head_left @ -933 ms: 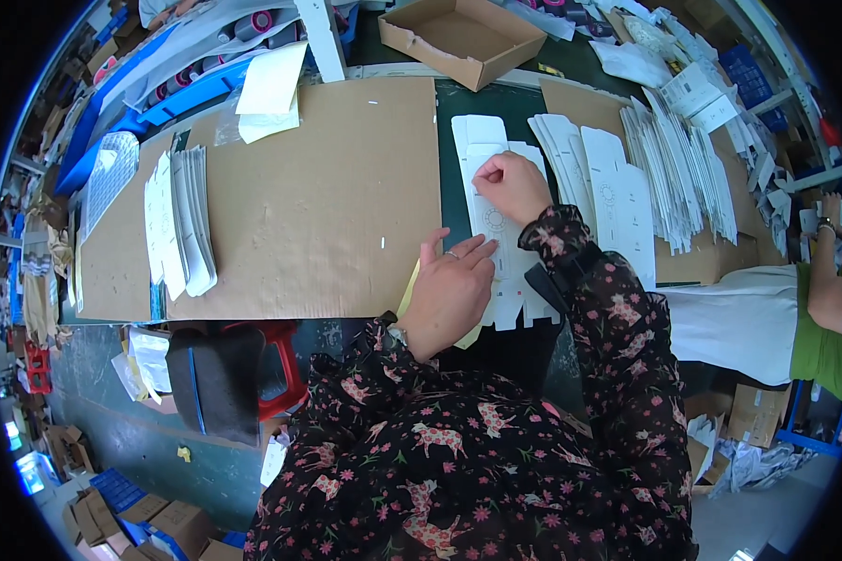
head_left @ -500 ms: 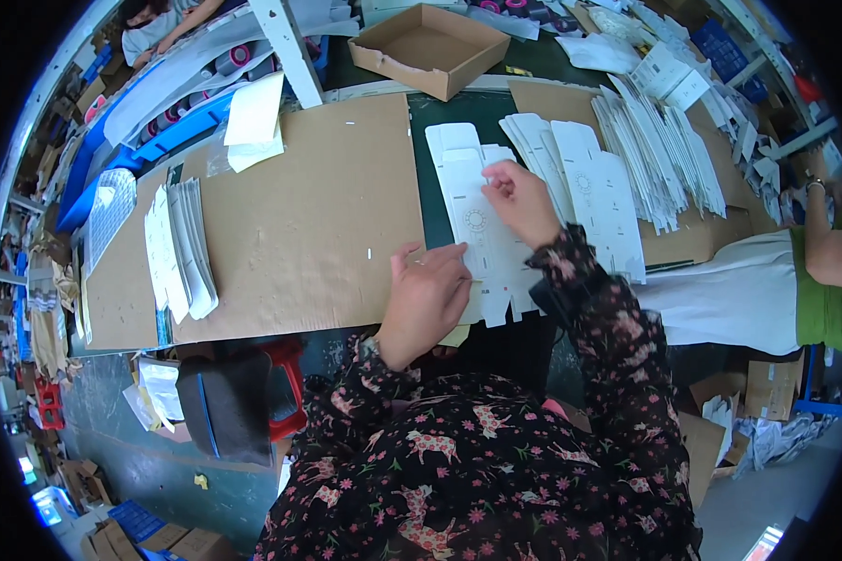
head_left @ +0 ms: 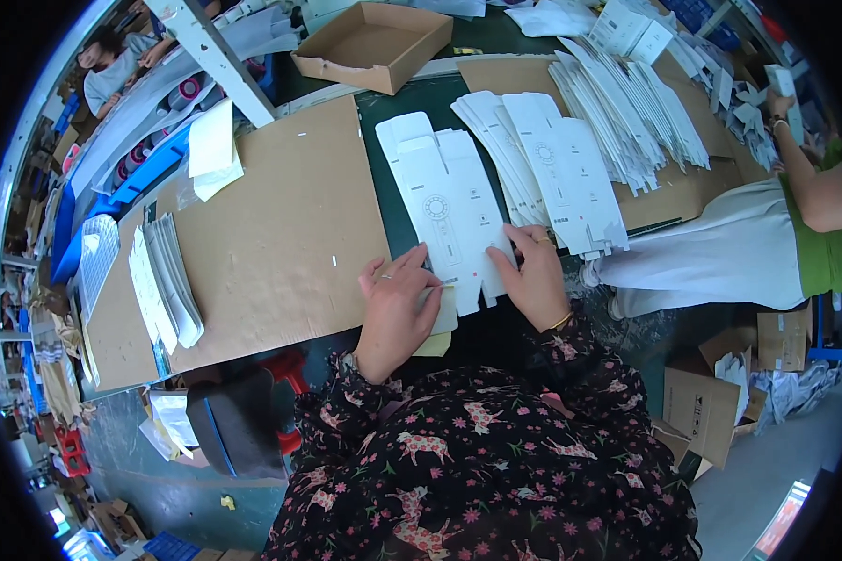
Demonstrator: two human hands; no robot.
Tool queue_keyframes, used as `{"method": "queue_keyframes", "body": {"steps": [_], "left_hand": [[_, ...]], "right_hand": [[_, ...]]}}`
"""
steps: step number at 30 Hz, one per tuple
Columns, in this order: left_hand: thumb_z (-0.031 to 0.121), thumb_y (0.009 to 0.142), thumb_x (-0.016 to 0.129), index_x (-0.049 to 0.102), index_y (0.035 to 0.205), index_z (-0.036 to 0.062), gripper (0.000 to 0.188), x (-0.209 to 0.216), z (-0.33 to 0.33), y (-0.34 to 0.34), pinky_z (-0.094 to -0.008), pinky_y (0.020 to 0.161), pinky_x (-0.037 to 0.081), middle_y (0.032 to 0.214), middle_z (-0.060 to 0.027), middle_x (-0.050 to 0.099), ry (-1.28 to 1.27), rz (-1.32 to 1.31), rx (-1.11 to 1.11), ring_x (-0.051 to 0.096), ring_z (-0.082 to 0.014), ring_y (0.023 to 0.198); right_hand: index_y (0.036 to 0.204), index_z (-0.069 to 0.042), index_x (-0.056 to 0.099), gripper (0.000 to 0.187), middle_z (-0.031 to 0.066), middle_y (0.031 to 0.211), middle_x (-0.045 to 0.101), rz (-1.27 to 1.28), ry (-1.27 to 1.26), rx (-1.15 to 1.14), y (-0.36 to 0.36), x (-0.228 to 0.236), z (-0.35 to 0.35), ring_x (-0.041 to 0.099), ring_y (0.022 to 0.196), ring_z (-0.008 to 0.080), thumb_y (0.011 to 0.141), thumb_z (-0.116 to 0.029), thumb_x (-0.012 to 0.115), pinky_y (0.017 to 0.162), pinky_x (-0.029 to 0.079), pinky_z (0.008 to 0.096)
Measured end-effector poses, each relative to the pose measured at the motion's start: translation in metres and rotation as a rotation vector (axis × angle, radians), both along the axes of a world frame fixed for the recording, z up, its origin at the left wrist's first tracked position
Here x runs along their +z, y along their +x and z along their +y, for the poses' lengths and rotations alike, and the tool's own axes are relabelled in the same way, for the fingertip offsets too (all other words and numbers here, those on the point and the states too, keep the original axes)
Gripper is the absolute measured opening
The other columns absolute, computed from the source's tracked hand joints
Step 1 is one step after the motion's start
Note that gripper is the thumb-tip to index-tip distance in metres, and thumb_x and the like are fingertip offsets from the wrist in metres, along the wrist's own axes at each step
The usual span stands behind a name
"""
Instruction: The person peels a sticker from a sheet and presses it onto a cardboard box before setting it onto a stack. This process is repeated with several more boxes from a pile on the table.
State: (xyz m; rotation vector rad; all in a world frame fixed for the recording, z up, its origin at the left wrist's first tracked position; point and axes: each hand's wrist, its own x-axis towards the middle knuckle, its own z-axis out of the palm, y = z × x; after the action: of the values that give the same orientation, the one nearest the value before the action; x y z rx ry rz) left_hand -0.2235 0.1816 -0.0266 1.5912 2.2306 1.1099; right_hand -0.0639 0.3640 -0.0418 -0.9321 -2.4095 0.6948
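A flat white carton blank with a printed ring and cut flaps lies before me, its narrow end toward my body, on at least one other blank. My left hand rests at its lower left edge, fingers stretched and slightly apart. Beside that thumb a pale yellow sheet juts over the table's front edge. On the right edge of the blank lies my right hand, thumb and forefinger spread against it. Another blank tops a fanned stack just to the right.
Brown cardboard covers the table at left, bearing a small pile of white blanks. A larger pile stands at right. An open cardboard tray sits at the back, beside a metal post. A co-worker is close at right.
My right hand has come down from above the blank to its lower right edge. The left hand stays near the lower left edge. The view has shifted, moving the table scene leftward.
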Motion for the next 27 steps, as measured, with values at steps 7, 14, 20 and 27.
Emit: {"method": "queue_keyframes", "body": {"steps": [7,14,20,27], "left_hand": [[0.011,0.091,0.072,0.071,0.098,0.0062,0.008,-0.001,-0.002,-0.002,-0.0549,0.115,0.030,0.139,-0.0213,0.067,-0.023,-0.021,0.004,0.062,-0.0337,0.131],[0.011,0.091,0.074,0.072,0.098,0.0065,0.008,0.016,-0.003,-0.007,-0.0468,0.106,0.036,0.119,-0.0133,0.076,0.019,-0.063,-0.003,0.069,-0.0298,0.112],[0.012,0.091,0.075,0.075,0.095,0.0082,0.005,0.025,-0.008,-0.020,-0.0426,0.096,0.038,0.093,-0.0070,0.073,0.031,-0.108,0.042,0.068,-0.0267,0.094],[0.014,0.092,0.076,0.076,0.095,0.0095,0.005,0.042,-0.002,-0.021,-0.0403,0.095,0.037,0.089,-0.0057,0.072,0.052,-0.087,0.020,0.068,-0.0249,0.091]], "right_hand": [[0.130,-0.001,0.067,0.041,0.0088,0.102,0.068,0.295,-0.232,-0.051,-0.006,-0.003,-0.003,0.061,0.081,0.0133,0.091,-0.008,0.078,0.072,0.052,0.0292],[0.135,-0.002,0.064,0.038,0.0046,0.106,0.073,0.553,-0.708,-0.044,-0.003,0.025,-0.011,0.064,0.090,0.0054,0.098,0.000,0.070,0.076,0.052,0.0222],[0.133,-0.002,0.064,0.031,0.0035,0.109,0.073,0.673,-0.287,-0.189,0.040,0.042,0.065,0.067,0.096,0.0086,0.102,-0.002,0.067,0.083,0.053,0.0237],[0.120,-0.003,0.071,0.021,0.0019,0.107,0.072,0.379,-0.203,0.001,0.027,0.072,0.023,0.064,0.091,0.0081,0.099,-0.005,0.071,0.080,0.052,0.0240]]}}
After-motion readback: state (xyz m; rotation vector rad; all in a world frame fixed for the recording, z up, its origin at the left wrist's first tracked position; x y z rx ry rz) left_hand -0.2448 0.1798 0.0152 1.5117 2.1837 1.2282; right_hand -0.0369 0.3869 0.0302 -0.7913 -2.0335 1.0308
